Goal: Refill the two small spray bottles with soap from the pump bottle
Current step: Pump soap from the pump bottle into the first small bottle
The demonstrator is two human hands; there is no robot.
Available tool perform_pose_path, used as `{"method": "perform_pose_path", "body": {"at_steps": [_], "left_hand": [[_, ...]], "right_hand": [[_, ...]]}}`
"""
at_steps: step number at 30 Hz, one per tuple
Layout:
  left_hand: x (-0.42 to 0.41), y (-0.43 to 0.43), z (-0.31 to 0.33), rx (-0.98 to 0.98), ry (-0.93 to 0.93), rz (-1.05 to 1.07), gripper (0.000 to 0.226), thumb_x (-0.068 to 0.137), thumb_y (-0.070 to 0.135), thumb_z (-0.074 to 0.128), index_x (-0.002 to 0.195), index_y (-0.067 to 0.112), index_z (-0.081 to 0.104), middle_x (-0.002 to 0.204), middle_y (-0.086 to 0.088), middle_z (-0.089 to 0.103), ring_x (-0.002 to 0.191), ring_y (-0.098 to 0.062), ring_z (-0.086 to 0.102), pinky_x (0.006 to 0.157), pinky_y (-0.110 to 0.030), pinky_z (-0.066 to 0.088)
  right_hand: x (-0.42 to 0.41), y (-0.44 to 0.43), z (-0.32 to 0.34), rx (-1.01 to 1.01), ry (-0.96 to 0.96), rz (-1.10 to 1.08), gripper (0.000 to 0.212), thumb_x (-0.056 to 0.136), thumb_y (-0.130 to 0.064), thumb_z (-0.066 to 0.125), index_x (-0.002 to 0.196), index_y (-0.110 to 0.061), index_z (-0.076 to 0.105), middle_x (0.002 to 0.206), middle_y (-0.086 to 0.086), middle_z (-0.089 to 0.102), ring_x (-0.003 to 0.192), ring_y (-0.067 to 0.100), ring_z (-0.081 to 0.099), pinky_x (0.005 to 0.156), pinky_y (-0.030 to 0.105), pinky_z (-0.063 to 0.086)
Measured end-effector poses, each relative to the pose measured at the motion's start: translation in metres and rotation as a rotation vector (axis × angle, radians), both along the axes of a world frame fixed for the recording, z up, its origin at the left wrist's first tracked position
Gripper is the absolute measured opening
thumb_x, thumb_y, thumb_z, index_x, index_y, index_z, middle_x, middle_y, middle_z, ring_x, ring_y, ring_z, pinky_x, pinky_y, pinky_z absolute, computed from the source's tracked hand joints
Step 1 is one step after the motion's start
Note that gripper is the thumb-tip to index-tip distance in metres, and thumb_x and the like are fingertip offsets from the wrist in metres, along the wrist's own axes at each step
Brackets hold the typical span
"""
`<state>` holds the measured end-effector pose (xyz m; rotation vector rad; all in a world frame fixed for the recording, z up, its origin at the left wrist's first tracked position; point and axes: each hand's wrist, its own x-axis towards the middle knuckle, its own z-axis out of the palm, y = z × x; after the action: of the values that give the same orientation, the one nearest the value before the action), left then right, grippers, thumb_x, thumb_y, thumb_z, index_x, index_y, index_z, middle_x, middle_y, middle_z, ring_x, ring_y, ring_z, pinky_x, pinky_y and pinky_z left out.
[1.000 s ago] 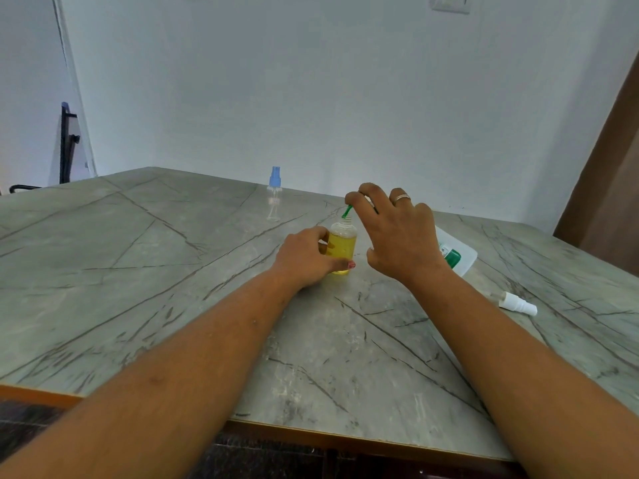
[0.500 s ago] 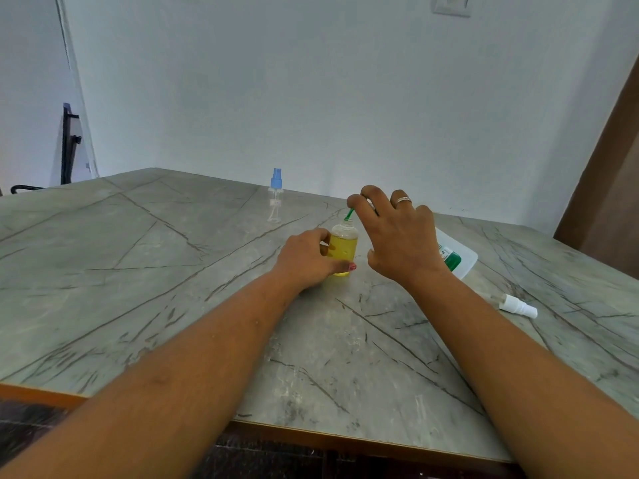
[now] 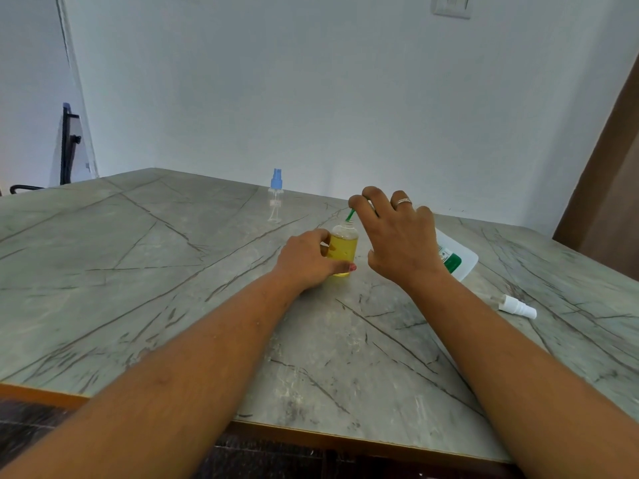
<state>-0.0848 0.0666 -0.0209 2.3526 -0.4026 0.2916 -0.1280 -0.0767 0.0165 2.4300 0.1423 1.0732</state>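
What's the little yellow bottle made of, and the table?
The little bottle looks like clear, glossy plastic or glass: the yellow liquid shows through it. The table looks like grey stone or stone-look laminate, smooth with dark veins; its orange edge hints at laminate.

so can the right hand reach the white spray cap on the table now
Probably yes: the white spray cap lies bare on the table beside that forearm, nothing between. But the right hand pinches the green tube and must let go first.
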Motion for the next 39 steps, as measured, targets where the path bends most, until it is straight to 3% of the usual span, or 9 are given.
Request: {"method": "perform_pose_path", "body": {"at_steps": [5,11,18,26,33,39], "left_hand": [[0.0004,-0.0001,-0.0003,0.003,-0.004,-0.001,0.078,0.072,0.054,0.069,0.136,0.019,0.042,0.133,-0.003,0.052,0.112,-0.020,0.054,0.088,-0.029,0.043],[0.0014,0.0001,-0.0003,0.012,-0.001,-0.001,0.078,0.072,0.055,0.069,0.136,0.019,0.041,0.133,-0.003,0.052,0.112,-0.019,0.054,0.087,-0.028,0.042],[0.0011,0.0004,-0.0006,0.009,-0.004,-0.003,0.078,0.072,0.054,0.069,0.136,0.019,0.042,0.134,-0.002,0.052,0.113,-0.020,0.053,0.090,-0.030,0.043],[0.0000,0.0012,0.0000,-0.001,-0.009,-0.018,0.078,0.072,0.053,0.070,0.136,0.018,0.042,0.133,-0.003,0.052,0.112,-0.019,0.054,0.088,-0.028,0.043],[-0.0025,0.0019,0.0019,-0.006,0.001,-0.032,0.078,0.072,0.052,0.071,0.136,0.018,0.041,0.134,-0.003,0.052,0.115,-0.020,0.053,0.093,-0.032,0.043],[-0.0027,0.0014,0.0024,0.002,0.009,-0.029,0.078,0.073,0.051,0.069,0.137,0.018,0.040,0.136,-0.004,0.050,0.116,-0.021,0.052,0.095,-0.033,0.043]], "right_hand": [[0.0003,0.0012,-0.0015,0.001,-0.025,-0.007,0.072,0.064,-0.031,0.075,0.124,-0.023,0.036,0.126,0.004,0.047,0.099,0.029,0.055,0.063,0.036,0.049],[0.0026,0.0000,-0.0052,-0.031,-0.050,0.019,0.086,0.057,-0.030,0.079,0.127,-0.024,0.029,0.130,0.004,0.045,0.099,0.031,0.056,0.061,0.037,0.050],[0.0009,0.0023,-0.0027,-0.007,-0.053,-0.012,0.074,0.059,-0.032,0.077,0.121,-0.023,0.037,0.122,0.004,0.050,0.096,0.029,0.056,0.061,0.037,0.050],[0.0015,-0.0004,-0.0038,-0.037,-0.054,0.016,0.083,0.058,-0.030,0.078,0.126,-0.024,0.030,0.129,0.004,0.046,0.098,0.031,0.056,0.061,0.037,0.050],[0.0002,-0.0017,-0.0010,0.005,-0.044,-0.009,0.074,0.059,-0.031,0.077,0.121,-0.023,0.039,0.123,0.005,0.050,0.094,0.030,0.056,0.059,0.036,0.049],[0.0020,-0.0022,-0.0026,-0.030,-0.015,0.007,0.081,0.063,-0.033,0.077,0.131,-0.024,0.034,0.134,0.004,0.043,0.103,0.031,0.054,0.065,0.037,0.051]]}}
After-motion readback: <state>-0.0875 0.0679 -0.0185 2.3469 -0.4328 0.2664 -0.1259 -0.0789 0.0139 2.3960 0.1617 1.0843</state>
